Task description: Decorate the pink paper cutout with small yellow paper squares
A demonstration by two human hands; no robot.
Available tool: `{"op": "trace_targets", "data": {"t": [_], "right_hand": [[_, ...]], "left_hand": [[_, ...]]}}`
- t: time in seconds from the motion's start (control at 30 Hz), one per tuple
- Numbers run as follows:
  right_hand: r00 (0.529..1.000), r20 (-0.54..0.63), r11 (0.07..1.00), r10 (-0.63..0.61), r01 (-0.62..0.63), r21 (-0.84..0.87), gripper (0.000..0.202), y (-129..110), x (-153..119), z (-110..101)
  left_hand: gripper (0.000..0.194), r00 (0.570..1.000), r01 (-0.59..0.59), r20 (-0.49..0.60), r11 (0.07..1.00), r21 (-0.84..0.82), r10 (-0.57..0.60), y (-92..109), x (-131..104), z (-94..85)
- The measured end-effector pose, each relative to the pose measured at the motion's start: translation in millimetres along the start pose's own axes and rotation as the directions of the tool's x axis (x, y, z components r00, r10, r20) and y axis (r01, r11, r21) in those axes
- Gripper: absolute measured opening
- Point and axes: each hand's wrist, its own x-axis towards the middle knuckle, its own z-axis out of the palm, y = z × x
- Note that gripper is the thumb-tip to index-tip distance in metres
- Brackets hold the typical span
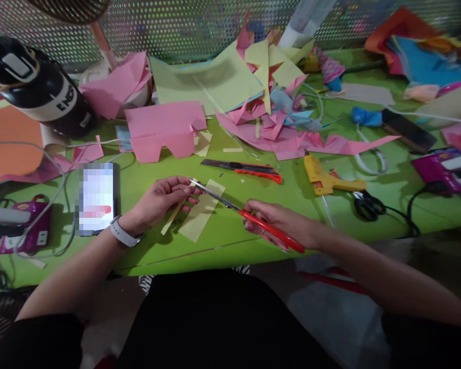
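My right hand (278,215) is closed round the red handles of a pair of scissors (267,229). Their metal blades point up and left, with the tips at the fingers of my left hand (159,200). Between thumb and fingers, that hand pinches a narrow pale yellow paper strip (171,220), which slants down toward the table. Under the blades lies a wider pale yellow paper piece (195,223). A utility knife (249,168) with a red and black body rests just beyond the scissors. Whether the blades touch the strip is hard to see.
Pink paper (165,125), a yellow sheet (203,77) and several scraps spread along the back. A phone (96,200) lies left; a black bottle (57,97) stands behind it. On the right are a yellow glue gun (328,179) and black-handled scissors (369,206).
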Motion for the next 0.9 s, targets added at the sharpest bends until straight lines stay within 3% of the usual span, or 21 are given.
{"op": "trace_targets", "data": {"t": [0.3,0.5,0.67,0.9], "right_hand": [[1.0,0.027,0.999,-0.004,0.002,0.04,0.037,12.4,0.7,-4.3],[0.993,-0.005,0.988,-0.116,0.115,-0.099,0.043,6.0,-4.6,-5.2],[0.991,-0.045,0.977,-0.128,0.118,-0.179,0.041,9.4,-5.0,-7.4],[0.982,-0.077,0.955,-0.172,0.147,-0.258,0.037,21.0,-1.9,-8.7]], "left_hand": [[0.039,0.999,-0.05,-0.007,0.994,0.095,0.051,2.7,0.5,-0.9],[0.059,0.992,-0.122,0.053,0.985,0.124,0.117,3.8,-0.7,-1.3],[0.065,0.992,-0.128,0.019,0.975,0.18,0.127,7.7,-3.2,2.6],[0.078,0.991,-0.129,-0.013,0.985,0.113,0.131,4.2,-2.5,1.5]]}}
